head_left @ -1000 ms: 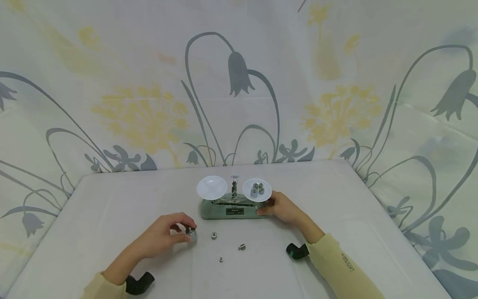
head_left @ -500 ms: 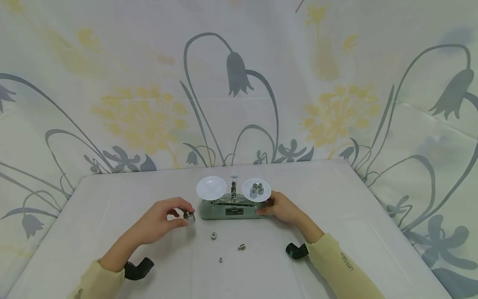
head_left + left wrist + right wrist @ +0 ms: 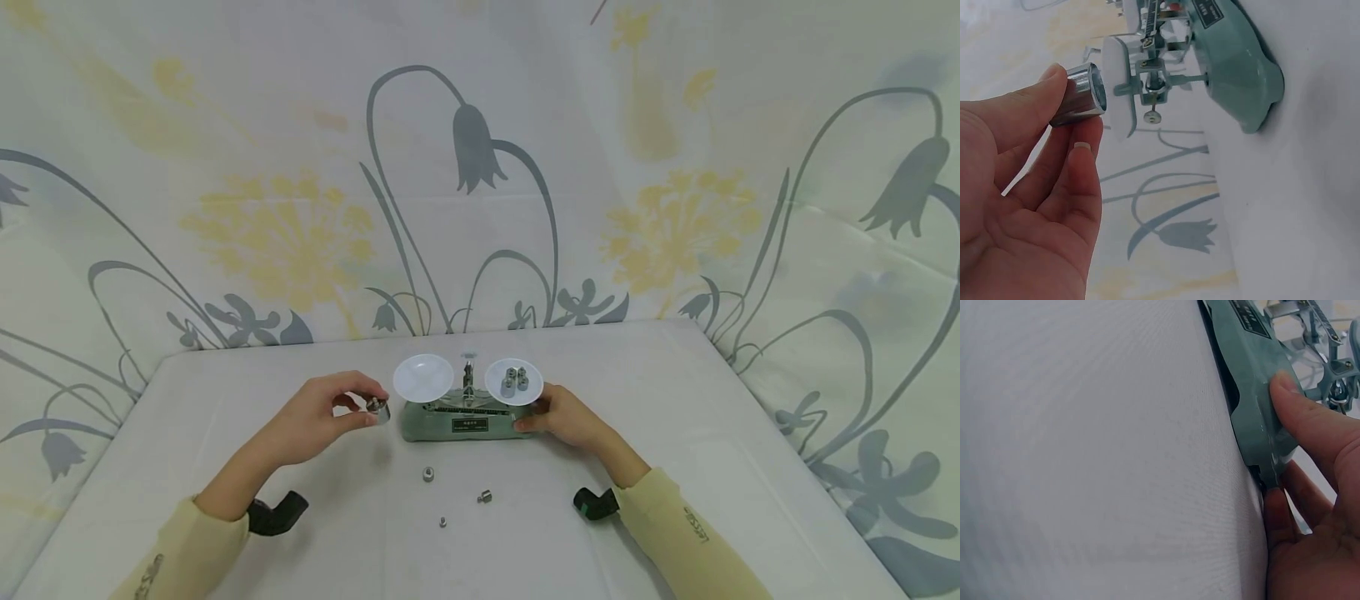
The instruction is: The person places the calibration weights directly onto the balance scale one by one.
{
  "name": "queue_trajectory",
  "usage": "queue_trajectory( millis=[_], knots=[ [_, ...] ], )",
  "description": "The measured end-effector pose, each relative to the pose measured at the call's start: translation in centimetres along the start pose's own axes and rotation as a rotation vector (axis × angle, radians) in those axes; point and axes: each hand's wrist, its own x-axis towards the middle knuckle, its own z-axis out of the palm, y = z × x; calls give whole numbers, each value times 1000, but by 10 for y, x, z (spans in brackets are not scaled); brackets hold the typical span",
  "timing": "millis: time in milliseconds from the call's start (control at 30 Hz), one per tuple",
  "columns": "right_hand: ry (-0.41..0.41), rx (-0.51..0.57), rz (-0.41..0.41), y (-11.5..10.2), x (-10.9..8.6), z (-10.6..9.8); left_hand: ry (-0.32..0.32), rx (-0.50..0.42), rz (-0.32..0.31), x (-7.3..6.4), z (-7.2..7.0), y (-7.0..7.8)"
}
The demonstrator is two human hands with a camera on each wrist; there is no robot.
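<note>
A green balance scale (image 3: 438, 423) stands on the table with two white pans. Its left pan (image 3: 423, 377) is bare, while the right pan (image 3: 492, 385) carries several metal weights (image 3: 516, 381). My left hand (image 3: 322, 417) pinches a shiny cylindrical weight (image 3: 1082, 95) between thumb and fingers, raised off the table just left of the left pan. In the left wrist view that weight overlaps the edge of the pan (image 3: 1117, 87). My right hand (image 3: 568, 415) grips the right end of the scale's base (image 3: 1260, 419), thumb on the front face, other fingers behind and beneath.
Three small metal weights lie on the white table (image 3: 525, 550) in front of the scale: one upright (image 3: 428, 473), one on its side (image 3: 485, 497) and a tiny one (image 3: 442, 522). A flower-patterned cloth (image 3: 420, 208) rises behind. Black curved pieces (image 3: 277, 512) sit at both wrists.
My left hand has lifted the weight from near the table up and away from me, to the height of the left pan. My right hand stays on the base.
</note>
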Motion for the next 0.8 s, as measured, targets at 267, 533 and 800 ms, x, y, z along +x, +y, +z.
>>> queue_trajectory(
  millis=[267, 533, 800],
  knots=[
    [-1, 6, 13, 0, 0, 0, 9, 25, 10, 13, -7, 8],
    [4, -4, -4, 0, -1, -1, 17, 42, -12, 33, -8, 12],
    [2, 30, -1, -2, -1, 0, 19, 45, -48, 51, -6, 18]
  ],
)
